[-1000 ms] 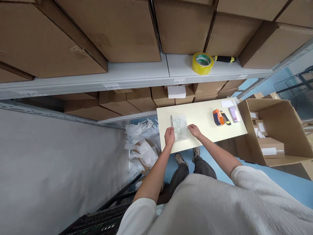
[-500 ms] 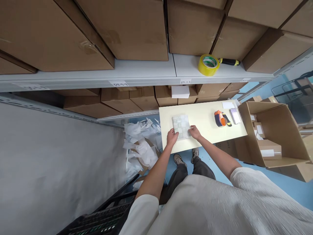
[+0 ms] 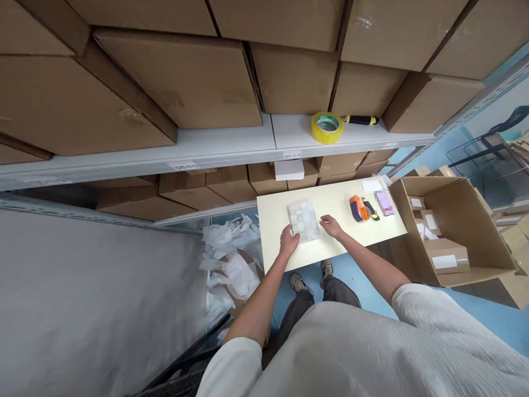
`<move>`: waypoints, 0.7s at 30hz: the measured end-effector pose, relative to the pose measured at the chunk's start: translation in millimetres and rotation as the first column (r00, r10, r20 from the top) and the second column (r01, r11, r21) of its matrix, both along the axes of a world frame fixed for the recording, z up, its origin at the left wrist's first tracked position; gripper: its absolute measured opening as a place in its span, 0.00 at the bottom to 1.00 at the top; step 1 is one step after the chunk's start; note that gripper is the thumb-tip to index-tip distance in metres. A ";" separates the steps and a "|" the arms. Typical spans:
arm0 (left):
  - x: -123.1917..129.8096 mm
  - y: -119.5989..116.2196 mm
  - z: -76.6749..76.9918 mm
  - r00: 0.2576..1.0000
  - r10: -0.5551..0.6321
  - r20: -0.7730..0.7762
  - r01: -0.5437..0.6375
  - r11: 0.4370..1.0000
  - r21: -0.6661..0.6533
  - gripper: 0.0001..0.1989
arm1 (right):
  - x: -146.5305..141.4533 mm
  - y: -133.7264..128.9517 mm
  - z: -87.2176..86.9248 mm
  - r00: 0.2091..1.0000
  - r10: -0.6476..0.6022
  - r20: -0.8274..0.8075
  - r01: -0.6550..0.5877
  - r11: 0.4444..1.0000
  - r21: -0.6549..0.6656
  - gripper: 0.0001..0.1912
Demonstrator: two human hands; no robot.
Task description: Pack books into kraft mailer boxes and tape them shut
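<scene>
A flat, pale packet with a clear, shiny wrap and faint greenish-grey markings lies on the cream tabletop. My left hand grips its lower left edge, thumb on top and fingers along the side. Just beyond the packet's right edge is my right hand, its fingers drawn together in a pinch. Whatever may be between those fingertips is too small to make out. To the right on the same table are an orange and dark tape dispenser and a black-and-yellow cutter.
A white paper and a blurred purple item lie at the table's right end. An open carton with small boxes stands beyond. Yellow tape sits on the shelf among cartons. Crumpled white wrapping fills the left side.
My view has shifted, so the shelf and table appear lower and further left. My right hand has come slightly away from the packet's right edge; my left hand stays on it.
</scene>
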State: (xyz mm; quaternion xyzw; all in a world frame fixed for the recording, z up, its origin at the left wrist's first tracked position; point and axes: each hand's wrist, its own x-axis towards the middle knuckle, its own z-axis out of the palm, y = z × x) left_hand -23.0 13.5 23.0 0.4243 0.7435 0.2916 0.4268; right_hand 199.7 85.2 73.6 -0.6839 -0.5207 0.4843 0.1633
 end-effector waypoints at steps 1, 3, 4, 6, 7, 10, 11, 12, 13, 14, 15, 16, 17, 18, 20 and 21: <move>0.8 4.3 2.7 0.998 0.010 -0.060 -0.010 1.000 -0.001 0.30 | 5.7 4.4 8.3 1.000 0.011 -0.017 -0.010 1.000 0.022 0.13; 5.1 15.1 10.2 0.993 0.010 -0.116 -0.009 1.000 0.011 0.29 | 19.4 16.3 29.0 0.998 0.043 -0.049 -0.039 0.995 0.089 0.14; 8.6 21.3 14.3 0.993 0.003 -0.122 0.000 1.000 0.026 0.28 | 27.4 24.0 41.3 0.996 0.062 -0.058 -0.054 0.989 0.137 0.14; 17.8 33.7 22.2 0.993 -0.008 -0.117 0.015 0.998 0.057 0.27 | 45.8 43.9 69.2 0.993 0.101 -0.059 -0.081 0.958 0.275 0.15; 23.0 39.6 25.6 0.994 -0.009 -0.113 0.017 0.998 0.067 0.26 | 55.7 56.3 84.3 0.993 0.111 -0.051 -0.086 0.931 0.354 0.16; 38.3 53.7 33.0 0.995 -0.006 -0.103 0.015 0.996 0.085 0.24 | 86.6 102.5 130.7 0.993 0.114 -0.012 -0.088 0.825 0.559 0.17; 42.8 57.2 34.9 0.995 -0.004 -0.098 0.013 0.996 0.090 0.24 | 96.4 120.2 145.5 0.993 0.116 0.018 -0.102 0.785 0.611 0.17; 47.1 60.2 36.6 0.996 -0.001 -0.092 0.010 0.996 0.094 0.24 | 105.5 138.4 159.8 0.991 0.123 0.060 -0.132 0.744 0.655 0.18; 50.9 62.8 38.4 0.996 0.004 -0.085 0.005 0.995 0.096 0.23 | 113.5 156.7 173.1 0.985 0.128 0.115 -0.172 0.704 0.689 0.19; 54.4 65.0 40.3 0.997 0.011 -0.079 -0.003 0.995 0.098 0.23 | 120.3 174.7 185.6 0.974 0.131 0.186 -0.226 0.666 0.711 0.19; 57.5 66.9 42.3 0.997 0.020 -0.075 -0.013 0.995 0.098 0.23 | 125.5 192.1 196.9 0.955 0.134 0.264 -0.288 0.631 0.721 0.21; 60.3 68.5 44.5 0.997 0.030 -0.074 -0.022 0.995 0.098 0.22 | 128.9 208.6 207.0 0.930 0.136 0.341 -0.351 0.603 0.716 0.22; 62.6 69.9 46.6 0.996 0.040 -0.076 -0.032 0.995 0.099 0.22 | 130.6 224.1 215.9 0.899 0.133 0.417 -0.410 0.588 0.697 0.23; 64.4 71.0 48.6 0.996 0.050 -0.078 -0.042 0.994 0.102 0.21 | 130.6 238.4 223.6 0.860 0.135 0.492 -0.471 0.583 0.662 0.25; 66.7 72.0 51.6 0.994 0.073 -0.083 -0.063 0.992 0.112 0.21 | 126.5 263.6 234.9 0.775 0.140 0.617 -0.569 0.580 0.583 0.28; 67.1 71.9 52.3 0.993 0.085 -0.084 -0.075 0.990 0.119 0.20 | 123.1 274.3 238.6 0.737 0.145 0.660 -0.604 0.579 0.548 0.29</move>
